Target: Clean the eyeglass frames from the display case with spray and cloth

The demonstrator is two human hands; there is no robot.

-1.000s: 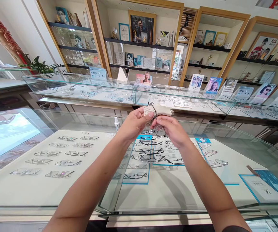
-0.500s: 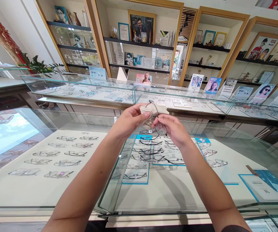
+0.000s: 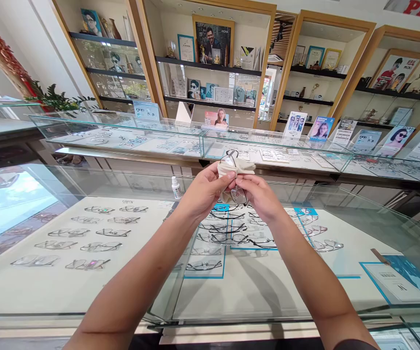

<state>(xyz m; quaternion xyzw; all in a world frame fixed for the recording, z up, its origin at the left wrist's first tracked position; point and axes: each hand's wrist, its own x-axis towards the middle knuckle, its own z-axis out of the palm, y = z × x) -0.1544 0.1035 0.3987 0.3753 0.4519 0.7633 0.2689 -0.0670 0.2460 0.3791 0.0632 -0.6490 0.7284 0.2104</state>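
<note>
A cream cleaning cloth (image 3: 245, 166) is bunched around a pair of thin dark-rimmed eyeglasses (image 3: 238, 196), held up over the display case. One lens shows above the cloth, the other below it. My left hand (image 3: 210, 187) is closed on the cloth, thumb pressing it against the glasses. With its fingers pinched, my right hand (image 3: 263, 195) grips the glasses by the frame near the lower lens. Both thumbs almost meet at the middle of the frame. The cloth and fingers hide the bridge and part of the lenses.
Under my arms, glass display cases (image 3: 178, 291) hold rows of eyeglasses (image 3: 87, 264). A small white spray bottle (image 3: 176, 188) stands left of my hands. Farther back is another glass counter (image 3: 122, 121) with advertising cards (image 3: 321, 128), before wooden shelves (image 3: 210, 65).
My left hand has shifted right, closer to my right hand, uncovering the spray bottle. The glasses have turned slightly, and the cloth is bunched differently around them.
</note>
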